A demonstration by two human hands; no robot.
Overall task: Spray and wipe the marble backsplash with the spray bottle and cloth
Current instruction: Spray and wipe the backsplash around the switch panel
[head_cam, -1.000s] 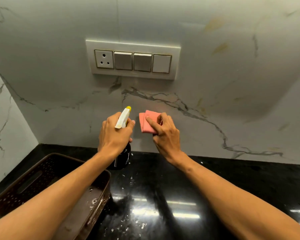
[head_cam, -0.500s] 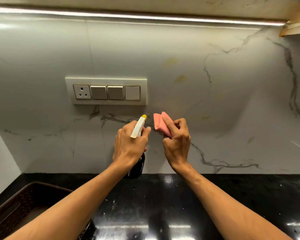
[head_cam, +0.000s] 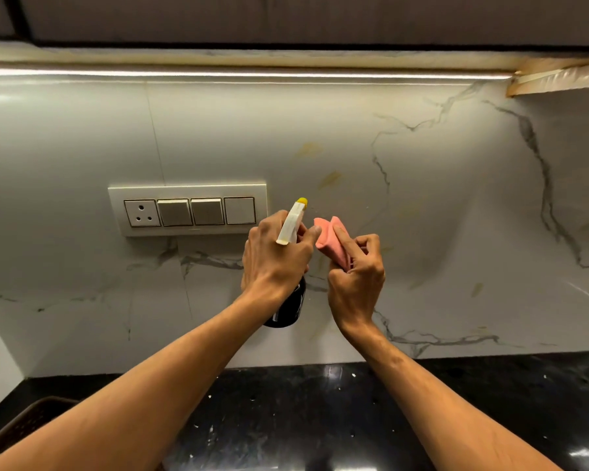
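The marble backsplash (head_cam: 422, 198) fills the view, pale with grey veins, and yellowish marks are seen on it up and right of the hands. Below it the glossy black counter (head_cam: 320, 413) is dotted with white flecks. A switch plate (head_cam: 187, 210) with one socket is set into the marble, just left of the action. Spray drifting that way would be a worry.

Only a corner of a dark basket (head_cam: 21, 426) is caught at lower left, and nothing of its contents can be made out.

The two hands are held close together in front of the wall. The left hand (head_cam: 272, 263) is wrapped round the neck of the spray bottle (head_cam: 289, 226), with the yellow nozzle aimed at the marble. Whether the trigger is squeezed cannot be told. The bottle's body is dark, so its fill level cannot be read. It is judged rigid and light enough for one hand, best gripped at the neck with a finger free for the trigger.

The pink cloth (head_cam: 325, 244) is pinched, folded, in the right hand (head_cam: 356, 283), just beside the nozzle. It looks soft and limp, so a flat pad under the fingers would be wanted for wiping. Contact with the wall cannot be confirmed.
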